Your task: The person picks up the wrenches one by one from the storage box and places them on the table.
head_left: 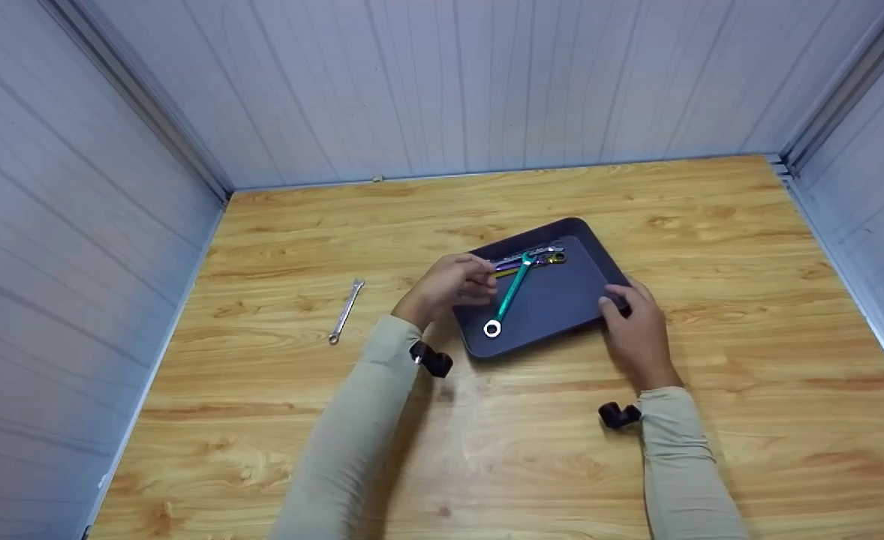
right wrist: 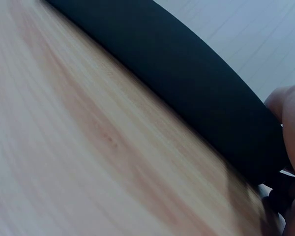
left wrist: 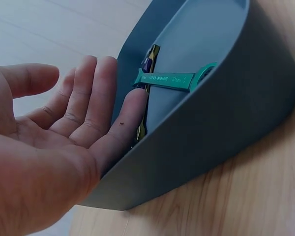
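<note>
A dark grey rectangular tray [head_left: 569, 296] sits at an angle on the table. My right hand [head_left: 637, 326] grips its right front corner, the thumb over the rim. At the left side my left hand [head_left: 451, 285] reaches over the wall with relaxed fingers and an empty palm; one finger overlaps the wrenches in the left wrist view. Inside the tray a green wrench [head_left: 513, 291] lies slanted, its ring end toward me, its other end across several wrenches along the back: a silver wrench [head_left: 551, 249], a purple one and a gold wrench [head_left: 557, 258]. My left hand partly hides these.
Left of the tray, a small silver wrench [head_left: 347, 309] lies on the wooden table [head_left: 502, 465]. Pale panel walls [head_left: 427, 90] enclose the table at the back and both sides. A small black camera hangs at each wrist.
</note>
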### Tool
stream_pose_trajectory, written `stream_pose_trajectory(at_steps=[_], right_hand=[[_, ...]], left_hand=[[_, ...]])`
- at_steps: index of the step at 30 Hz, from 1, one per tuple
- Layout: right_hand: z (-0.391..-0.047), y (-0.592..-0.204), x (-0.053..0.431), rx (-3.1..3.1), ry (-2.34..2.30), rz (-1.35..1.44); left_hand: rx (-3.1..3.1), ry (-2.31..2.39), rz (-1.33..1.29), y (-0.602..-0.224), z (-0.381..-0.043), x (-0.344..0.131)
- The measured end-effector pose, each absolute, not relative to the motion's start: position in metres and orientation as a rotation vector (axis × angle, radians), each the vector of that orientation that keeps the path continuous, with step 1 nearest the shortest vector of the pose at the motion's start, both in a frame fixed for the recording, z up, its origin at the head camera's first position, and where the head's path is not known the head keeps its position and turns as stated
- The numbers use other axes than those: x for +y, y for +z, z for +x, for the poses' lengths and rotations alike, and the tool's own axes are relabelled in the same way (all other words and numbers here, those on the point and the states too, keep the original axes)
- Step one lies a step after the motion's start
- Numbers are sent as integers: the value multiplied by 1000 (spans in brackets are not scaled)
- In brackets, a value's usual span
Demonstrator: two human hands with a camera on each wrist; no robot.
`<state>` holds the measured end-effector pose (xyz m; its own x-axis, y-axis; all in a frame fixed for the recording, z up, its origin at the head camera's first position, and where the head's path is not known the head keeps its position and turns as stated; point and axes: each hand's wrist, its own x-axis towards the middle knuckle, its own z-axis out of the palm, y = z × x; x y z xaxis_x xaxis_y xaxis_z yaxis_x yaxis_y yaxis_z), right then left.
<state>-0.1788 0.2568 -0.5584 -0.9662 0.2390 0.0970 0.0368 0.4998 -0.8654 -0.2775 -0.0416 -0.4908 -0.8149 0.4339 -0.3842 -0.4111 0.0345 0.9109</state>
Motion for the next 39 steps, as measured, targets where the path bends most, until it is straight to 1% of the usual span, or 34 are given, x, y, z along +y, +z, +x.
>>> stream_pose_trajectory(at_steps=[26,39], right_hand=[[-174,-558,256,-2510,1470,-244],[-174,-558,258,-2510,1479,-263]], left_hand=[[1832,1608,-38,-489,-288,-22],[1882,1597,-60,-491,-286,-14]])
